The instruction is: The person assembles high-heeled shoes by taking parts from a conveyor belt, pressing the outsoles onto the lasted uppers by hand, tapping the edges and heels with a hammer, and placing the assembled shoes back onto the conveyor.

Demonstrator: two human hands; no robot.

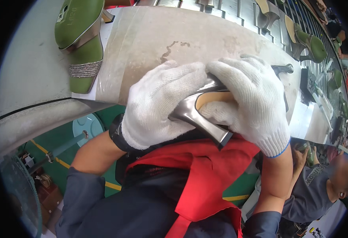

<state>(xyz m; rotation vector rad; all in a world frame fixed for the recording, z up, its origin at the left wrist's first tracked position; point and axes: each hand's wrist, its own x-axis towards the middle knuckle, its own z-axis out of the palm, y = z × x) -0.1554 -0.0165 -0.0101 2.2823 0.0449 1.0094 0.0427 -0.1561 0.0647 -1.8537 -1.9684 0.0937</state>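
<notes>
A metallic grey high-heel shoe sole (191,109) with a tan inner face is held up in front of my chest, its heel pointing down and toward the right. My left hand (158,103), in a white knit glove, is closed around its left side. On the other side my right hand (257,95), gloved the same, wraps over the sole, with the thumb at its inner face. Both hands hide much of it. Another grey heel (285,69) shows on the worktable just beyond my right hand. A green shoe last (78,29) with grey straps lies at the left.
The worktable (142,35) has a stained, pale cover. Beyond it, a slatted conveyor (233,10) carries soles and green lasts (314,45). White frames and a black block (307,83) stand at the right. A co-worker (320,186) sits lower right; a fan (23,190) stands lower left.
</notes>
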